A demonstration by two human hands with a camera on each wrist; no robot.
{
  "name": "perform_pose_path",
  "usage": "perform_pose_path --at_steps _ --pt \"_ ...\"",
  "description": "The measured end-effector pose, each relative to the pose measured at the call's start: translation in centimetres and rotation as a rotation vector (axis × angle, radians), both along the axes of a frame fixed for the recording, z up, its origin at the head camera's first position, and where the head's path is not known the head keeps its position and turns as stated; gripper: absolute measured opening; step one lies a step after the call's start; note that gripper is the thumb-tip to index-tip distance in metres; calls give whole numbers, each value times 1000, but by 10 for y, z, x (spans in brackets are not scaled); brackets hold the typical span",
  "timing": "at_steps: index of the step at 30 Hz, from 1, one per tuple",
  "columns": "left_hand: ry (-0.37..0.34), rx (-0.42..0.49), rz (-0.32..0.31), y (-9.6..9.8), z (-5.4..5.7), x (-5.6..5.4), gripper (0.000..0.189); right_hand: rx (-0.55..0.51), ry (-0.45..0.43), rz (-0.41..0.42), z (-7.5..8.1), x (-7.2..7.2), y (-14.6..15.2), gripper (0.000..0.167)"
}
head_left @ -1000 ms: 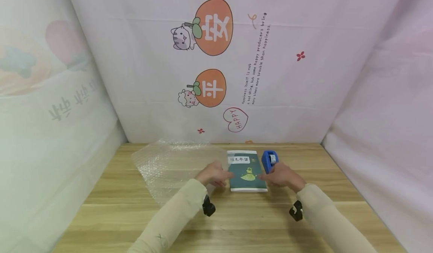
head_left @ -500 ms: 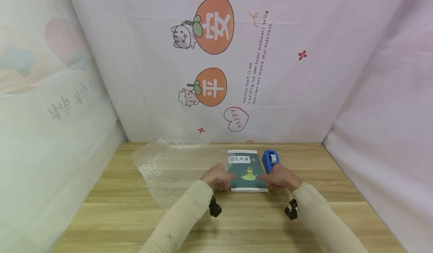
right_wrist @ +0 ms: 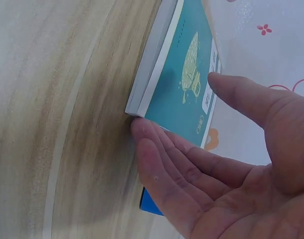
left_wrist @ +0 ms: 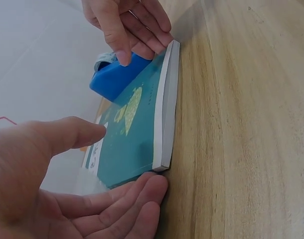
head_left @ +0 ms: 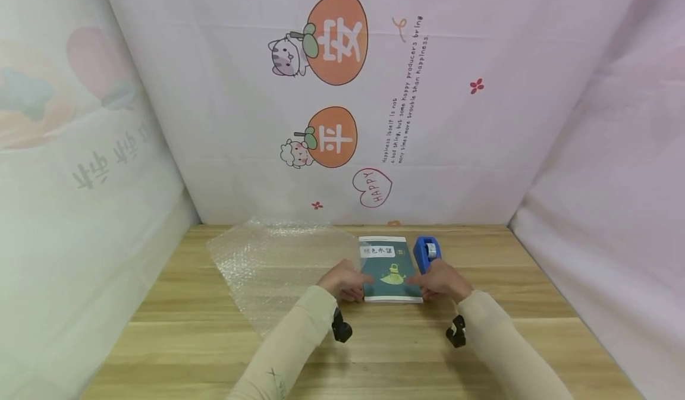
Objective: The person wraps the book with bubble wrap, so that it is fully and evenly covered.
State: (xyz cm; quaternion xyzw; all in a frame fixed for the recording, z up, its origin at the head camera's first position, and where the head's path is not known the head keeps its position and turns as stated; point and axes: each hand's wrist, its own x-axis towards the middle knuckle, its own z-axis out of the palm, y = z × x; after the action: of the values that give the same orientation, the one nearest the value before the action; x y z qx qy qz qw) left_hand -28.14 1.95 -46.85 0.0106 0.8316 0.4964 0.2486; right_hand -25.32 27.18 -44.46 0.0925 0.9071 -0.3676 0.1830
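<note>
A book (head_left: 389, 274) with a dark green cover, a white label and a yellow drawing lies flat on the wooden table. At its left edge is my left hand (head_left: 346, 279); in the left wrist view its fingertips (left_wrist: 154, 186) touch the book's side. My right hand (head_left: 443, 280) is at the opposite edge, and in the right wrist view its fingertips (right_wrist: 142, 128) meet the book's near corner. Both thumbs hover over the cover without pinching it. Just behind the right hand stands a blue tape dispenser (head_left: 423, 256), partly hidden by that hand.
A clear bubble wrap sheet (head_left: 267, 269) is spread over the table left of the book, its right part reaching the book's upper left edge. Printed cloth walls (head_left: 455, 180) enclose the wooden table (head_left: 396, 364) at the back and both sides.
My left hand has shifted slightly right, closer to the book's left edge. The right forearm has drawn slightly left. The book, bubble wrap and tape dispenser show no clear movement.
</note>
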Motion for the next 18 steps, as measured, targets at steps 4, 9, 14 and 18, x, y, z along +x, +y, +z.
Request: perform_pose_path --at_steps 4,9,14,18 --pt "-26 31 2 -1 -1 -1 36 1 -4 -11 0 0 -1 35" --pt "-45 47 -5 -1 0 1 28 0 -4 -4 -1 1 0 36" --pt "-46 57 4 0 2 3 23 -12 11 3 -4 1 2 37" --pt "-55 95 27 2 3 4 18 -18 13 -11 -6 2 4 37"
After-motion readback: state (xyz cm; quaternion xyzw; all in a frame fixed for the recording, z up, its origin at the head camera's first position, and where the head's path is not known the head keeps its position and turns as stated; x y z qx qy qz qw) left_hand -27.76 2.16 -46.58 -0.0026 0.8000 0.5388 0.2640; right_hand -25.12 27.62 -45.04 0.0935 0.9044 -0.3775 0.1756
